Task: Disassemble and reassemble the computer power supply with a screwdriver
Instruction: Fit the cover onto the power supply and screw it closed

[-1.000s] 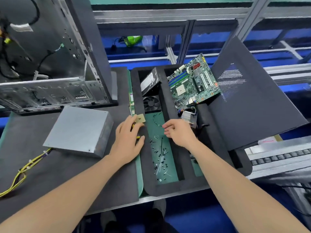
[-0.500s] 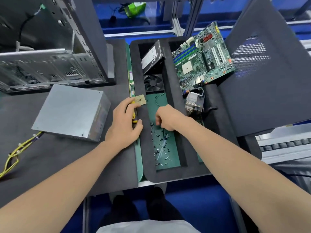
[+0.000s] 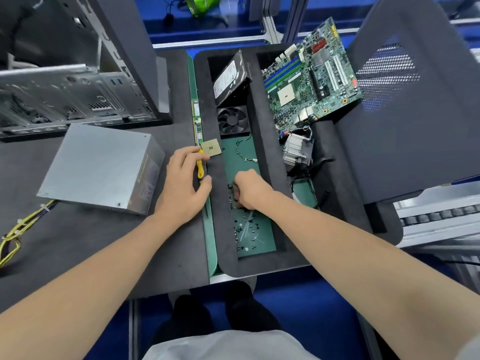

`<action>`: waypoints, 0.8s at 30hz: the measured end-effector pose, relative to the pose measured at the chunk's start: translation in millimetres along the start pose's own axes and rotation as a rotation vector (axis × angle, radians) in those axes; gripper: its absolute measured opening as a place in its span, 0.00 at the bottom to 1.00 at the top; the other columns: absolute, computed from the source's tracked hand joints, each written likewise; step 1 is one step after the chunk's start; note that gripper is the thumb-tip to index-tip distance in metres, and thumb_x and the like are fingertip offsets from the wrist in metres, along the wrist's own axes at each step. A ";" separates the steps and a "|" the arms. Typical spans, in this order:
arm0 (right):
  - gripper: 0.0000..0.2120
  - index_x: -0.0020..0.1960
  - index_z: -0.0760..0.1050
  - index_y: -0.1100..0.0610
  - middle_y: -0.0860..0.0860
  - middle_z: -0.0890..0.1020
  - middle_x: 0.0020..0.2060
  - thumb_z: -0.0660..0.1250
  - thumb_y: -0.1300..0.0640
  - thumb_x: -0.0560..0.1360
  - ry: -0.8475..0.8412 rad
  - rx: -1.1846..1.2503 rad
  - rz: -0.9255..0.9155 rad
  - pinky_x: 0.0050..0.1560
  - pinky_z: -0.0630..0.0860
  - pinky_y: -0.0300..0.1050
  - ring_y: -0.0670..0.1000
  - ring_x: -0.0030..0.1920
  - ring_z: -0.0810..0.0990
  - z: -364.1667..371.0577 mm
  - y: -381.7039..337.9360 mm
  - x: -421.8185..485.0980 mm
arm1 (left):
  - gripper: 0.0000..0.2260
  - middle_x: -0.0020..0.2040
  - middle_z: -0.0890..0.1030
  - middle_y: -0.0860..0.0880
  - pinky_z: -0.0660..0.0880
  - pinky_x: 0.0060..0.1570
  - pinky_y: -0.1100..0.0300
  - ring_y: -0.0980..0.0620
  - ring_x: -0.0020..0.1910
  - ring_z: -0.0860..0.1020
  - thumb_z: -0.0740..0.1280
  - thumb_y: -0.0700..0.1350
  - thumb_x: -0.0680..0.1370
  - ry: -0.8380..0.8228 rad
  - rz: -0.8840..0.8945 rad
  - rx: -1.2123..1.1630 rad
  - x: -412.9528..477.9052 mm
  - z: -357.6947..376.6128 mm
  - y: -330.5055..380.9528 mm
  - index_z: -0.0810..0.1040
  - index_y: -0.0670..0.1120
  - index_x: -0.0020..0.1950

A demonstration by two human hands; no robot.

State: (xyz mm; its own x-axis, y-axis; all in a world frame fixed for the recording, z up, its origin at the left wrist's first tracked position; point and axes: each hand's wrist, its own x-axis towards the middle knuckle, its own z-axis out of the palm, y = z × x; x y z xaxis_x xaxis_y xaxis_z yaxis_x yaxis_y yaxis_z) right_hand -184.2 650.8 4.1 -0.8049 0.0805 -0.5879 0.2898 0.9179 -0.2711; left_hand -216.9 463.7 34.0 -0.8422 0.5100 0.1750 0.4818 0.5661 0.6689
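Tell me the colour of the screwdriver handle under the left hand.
Yellow; the screwdriver handle shows beneath the left hand in the head view.

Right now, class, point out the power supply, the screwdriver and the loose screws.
power supply (image 3: 100,166), head view, bare metal top.
screwdriver (image 3: 200,170), head view, yellow handle under the left hand.
loose screws (image 3: 246,229), head view, scattered pile.

bare mat (image 3: 85,237) lies open; power supply (image 3: 101,167) and case (image 3: 72,81) crowd behind.
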 end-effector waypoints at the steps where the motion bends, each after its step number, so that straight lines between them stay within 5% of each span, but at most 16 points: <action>1: 0.08 0.53 0.82 0.64 0.60 0.84 0.51 0.71 0.68 0.75 0.030 0.040 -0.001 0.54 0.83 0.50 0.60 0.50 0.85 -1.1 1.7 1.0 | 0.16 0.68 0.73 0.45 0.67 0.71 0.46 0.46 0.70 0.70 0.67 0.41 0.75 0.000 -0.002 -0.002 0.1 -0.1 0.3 0.77 0.42 0.64; 18: 0.03 0.47 0.76 0.61 0.58 0.78 0.44 0.69 0.61 0.77 0.017 -0.035 -0.037 0.42 0.79 0.46 0.60 0.42 0.78 12.3 -0.5 -5.3 | 0.16 0.69 0.72 0.48 0.67 0.71 0.44 0.49 0.70 0.70 0.67 0.43 0.76 -0.003 -0.018 -0.014 0.3 -0.6 -0.2 0.77 0.45 0.64; 21: 0.05 0.50 0.83 0.63 0.60 0.83 0.48 0.70 0.62 0.76 0.082 0.098 -0.004 0.50 0.84 0.52 0.60 0.44 0.83 -8.4 -2.5 -10.4 | 0.15 0.69 0.72 0.48 0.66 0.72 0.46 0.50 0.71 0.69 0.67 0.43 0.76 0.006 -0.007 -0.009 -0.2 0.2 -1.3 0.77 0.46 0.63; 24: 0.04 0.45 0.86 0.58 0.54 0.86 0.42 0.72 0.59 0.75 0.199 0.388 0.015 0.43 0.85 0.50 0.57 0.38 0.87 -40.6 -1.7 -19.2 | 0.13 0.68 0.73 0.47 0.66 0.70 0.47 0.47 0.70 0.71 0.69 0.38 0.76 0.037 0.057 0.025 -4.6 -0.1 0.9 0.79 0.46 0.61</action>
State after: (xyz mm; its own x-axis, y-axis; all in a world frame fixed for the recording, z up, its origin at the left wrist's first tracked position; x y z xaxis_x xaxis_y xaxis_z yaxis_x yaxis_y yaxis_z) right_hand -190.3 663.5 46.8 -0.8722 0.2006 -0.4461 0.4448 0.7048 -0.5527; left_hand -212.6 461.8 33.9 -0.8213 0.5180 0.2390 0.5348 0.5532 0.6387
